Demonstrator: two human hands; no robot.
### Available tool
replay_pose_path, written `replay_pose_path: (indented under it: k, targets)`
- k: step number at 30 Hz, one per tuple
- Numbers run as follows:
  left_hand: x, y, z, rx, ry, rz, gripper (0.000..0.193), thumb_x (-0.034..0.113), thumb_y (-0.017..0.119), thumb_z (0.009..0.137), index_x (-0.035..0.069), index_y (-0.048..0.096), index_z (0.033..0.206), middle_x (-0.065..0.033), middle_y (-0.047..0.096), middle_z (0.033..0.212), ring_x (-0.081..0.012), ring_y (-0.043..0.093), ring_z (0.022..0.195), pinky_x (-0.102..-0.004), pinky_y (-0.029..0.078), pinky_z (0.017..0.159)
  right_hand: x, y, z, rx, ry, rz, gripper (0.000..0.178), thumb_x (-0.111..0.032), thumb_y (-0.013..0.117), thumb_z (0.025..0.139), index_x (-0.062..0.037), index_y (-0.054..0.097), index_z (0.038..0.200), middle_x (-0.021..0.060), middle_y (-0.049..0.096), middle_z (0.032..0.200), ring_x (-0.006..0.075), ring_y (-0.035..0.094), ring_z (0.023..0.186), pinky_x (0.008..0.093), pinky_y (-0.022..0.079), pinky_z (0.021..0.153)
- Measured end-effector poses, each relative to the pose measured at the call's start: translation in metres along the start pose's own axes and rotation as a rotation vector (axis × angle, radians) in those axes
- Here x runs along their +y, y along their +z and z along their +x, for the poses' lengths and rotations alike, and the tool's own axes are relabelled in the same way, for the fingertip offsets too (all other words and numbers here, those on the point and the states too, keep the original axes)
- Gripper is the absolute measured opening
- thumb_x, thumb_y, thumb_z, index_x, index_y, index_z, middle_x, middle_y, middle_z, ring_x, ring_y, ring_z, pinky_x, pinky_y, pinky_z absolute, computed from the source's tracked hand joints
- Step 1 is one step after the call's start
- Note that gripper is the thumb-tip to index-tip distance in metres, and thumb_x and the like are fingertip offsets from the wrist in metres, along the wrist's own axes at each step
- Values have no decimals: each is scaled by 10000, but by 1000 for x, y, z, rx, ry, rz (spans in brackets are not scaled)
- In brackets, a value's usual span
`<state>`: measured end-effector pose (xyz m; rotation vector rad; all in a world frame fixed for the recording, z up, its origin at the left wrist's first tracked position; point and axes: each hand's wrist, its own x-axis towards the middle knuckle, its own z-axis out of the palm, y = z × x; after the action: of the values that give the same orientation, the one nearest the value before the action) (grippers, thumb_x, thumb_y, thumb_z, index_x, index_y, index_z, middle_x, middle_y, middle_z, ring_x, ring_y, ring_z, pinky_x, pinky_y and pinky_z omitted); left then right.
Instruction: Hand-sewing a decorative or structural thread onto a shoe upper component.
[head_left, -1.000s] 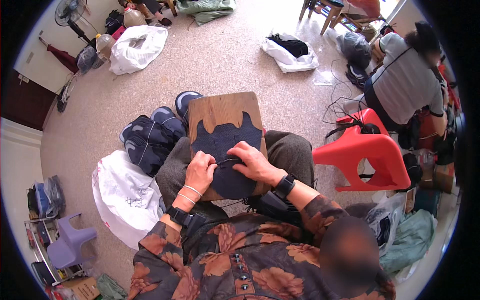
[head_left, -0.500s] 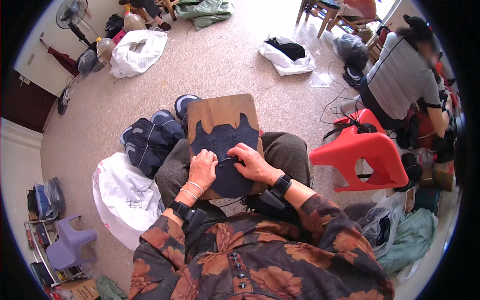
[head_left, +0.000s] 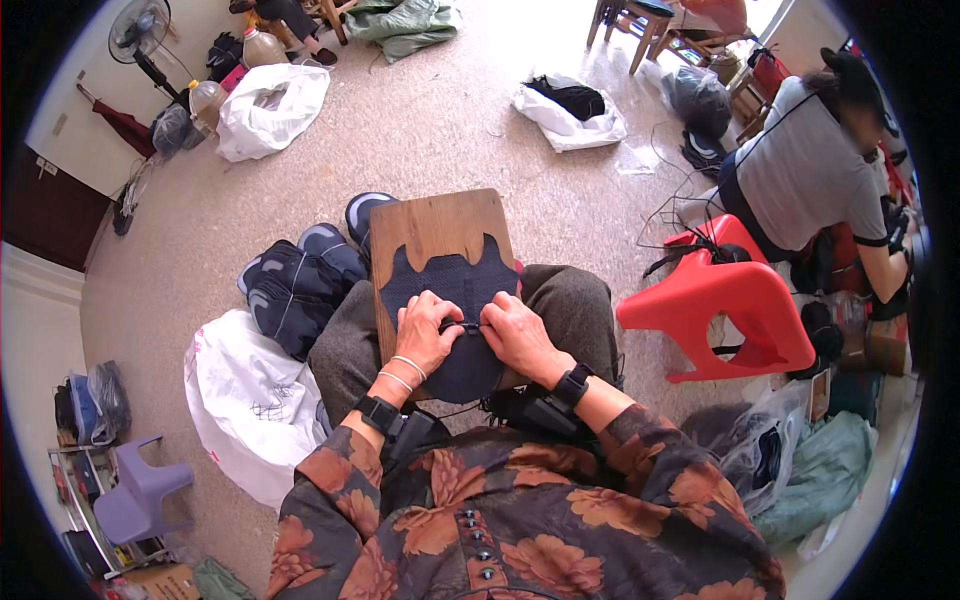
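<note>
A wooden board [head_left: 440, 218] rests across my lap. On it lies a flat dark navy fabric piece [head_left: 455, 275] with two pointed corners at its far end; it looks like a shoe upper. My left hand [head_left: 428, 330] is closed, pinching the fabric along a crosswise fold or seam near its middle. Facing it a short way to the right, my right hand [head_left: 518, 335] has its fingers bent and pressed together on the same line. Whether a needle or thread sits between the fingertips is too small to tell.
Tied bundles of similar dark pieces [head_left: 300, 285] lie left of the board, beside a white sack [head_left: 245, 400]. A red plastic stool [head_left: 720, 300] stands at my right, near a seated co-worker [head_left: 815, 165]. Farther off is an open white bag [head_left: 572, 115] with black material.
My left hand has shifted a little right along the fabric. My right hand has drawn slightly right and down, its fingers now bent at the crosswise line. The board appears slightly further left.
</note>
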<state>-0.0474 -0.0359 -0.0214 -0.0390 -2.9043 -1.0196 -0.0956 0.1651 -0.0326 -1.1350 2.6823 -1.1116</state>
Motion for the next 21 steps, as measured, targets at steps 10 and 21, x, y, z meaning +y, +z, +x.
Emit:
replay_pose_path:
  k: [10,21]
  targets:
    - [-1,10,2,-35,34,81,135,175,782,760,157,692,860,-46,569,962,-265,566,1012,-427,393,853,-1,0,1,33,-32,-18,109,-80,656,866,-39,555,876,155,560,897,359,604,879,466,497,764]
    - [-7,12,4,-92,84,28,181,149,802,758,143,664,876,-62,573,987,-283,575,1027,-441,414,865,5,13,3,-5,-80,-146,70,-87,621,904,-35,574,905,144,556,867,352,603,855,457,501,757]
